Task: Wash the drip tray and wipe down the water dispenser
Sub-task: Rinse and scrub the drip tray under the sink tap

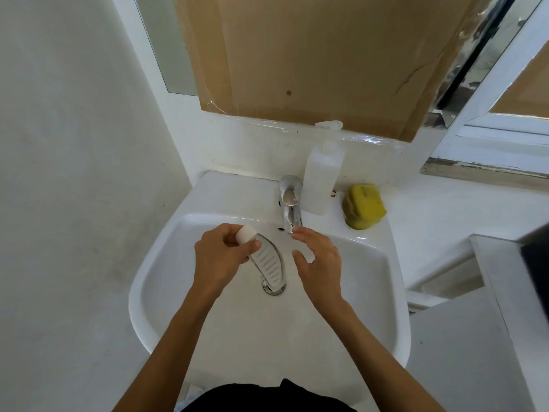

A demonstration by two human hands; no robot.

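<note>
My left hand [221, 254] grips one end of the white drip tray [269, 264], a curved slotted piece that hangs over the drain of the white sink [166, 263]. My right hand [319, 260] is held with straight fingers just under the spout of the chrome tap [290, 203], apart from the tray. A yellow sponge [364, 206] lies on the sink's rim at the right of the tap. The water dispenser is not in view.
A translucent white bottle [322, 176] stands right behind the tap, its cap flipped up. Brown cardboard [326, 55] covers the mirror above. A white wall closes in on the left; a grey cabinet top [490, 292] stands to the right.
</note>
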